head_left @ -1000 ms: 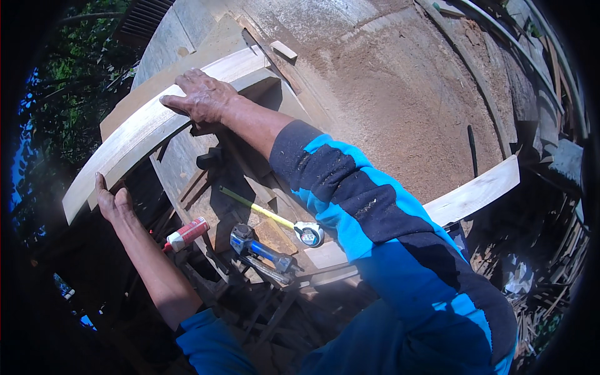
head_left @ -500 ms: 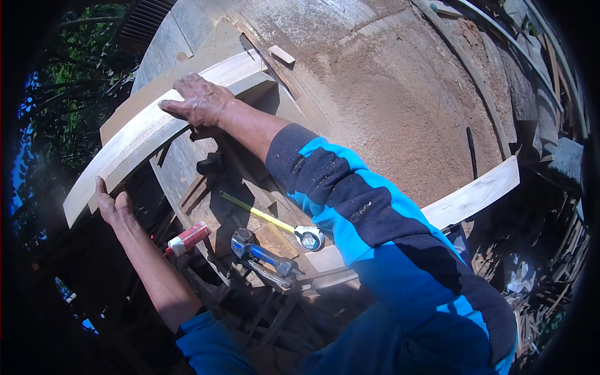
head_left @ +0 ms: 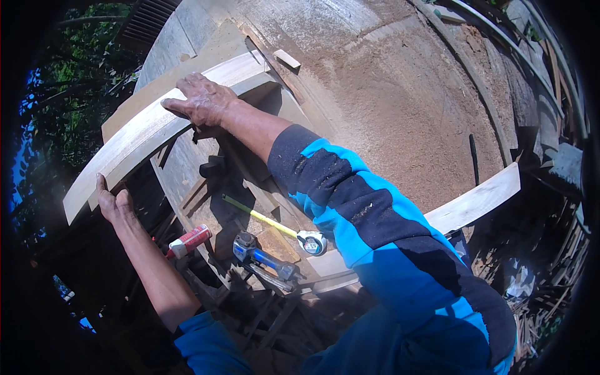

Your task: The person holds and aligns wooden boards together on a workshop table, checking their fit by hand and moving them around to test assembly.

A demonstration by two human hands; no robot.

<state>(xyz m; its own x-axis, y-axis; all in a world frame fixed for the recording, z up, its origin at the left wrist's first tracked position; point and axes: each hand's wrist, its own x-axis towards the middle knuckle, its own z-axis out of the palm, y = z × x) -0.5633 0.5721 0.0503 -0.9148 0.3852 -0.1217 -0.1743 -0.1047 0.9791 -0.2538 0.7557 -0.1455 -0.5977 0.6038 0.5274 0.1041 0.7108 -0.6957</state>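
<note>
Pale wood, curved beam [head_left: 125, 134], lies at upper L of the view, arcing from lower L up to the R; L end sticks out past the worktable [head_left: 387, 119] edge, R end sits near a thin wood strip on top; tan flat panel [head_left: 219, 45] shows along its far side.

Hands are well apart, both on the beam; L hand [head_left: 115, 205] pinches the near edge close to the L end, thumb up on the wood, fingers mostly hidden behind/under; R hand [head_left: 203, 100] lies across the top approx mid-to-R, thumb pointing L, can't tell if it grips or just presses.

Other stuff: tape measure [head_left: 312, 242], white case, yellow blade out toward upper L; blue/blk power tool [head_left: 267, 257] just L of it, exact type unclear; red bottle w/ white band [head_left: 190, 240] on its side, near L forearm; small wood offcut [head_left: 287, 59] past the beam's R end; 2nd pale curved board [head_left: 478, 197] at R, partly behind the blue/navy sleeve [head_left: 356, 187]; thin blk rod [head_left: 474, 159] just above that board; brown sawdust [head_left: 375, 150] over much of the tabletop; green foliage [head_left: 87, 37] far upper L.
</note>
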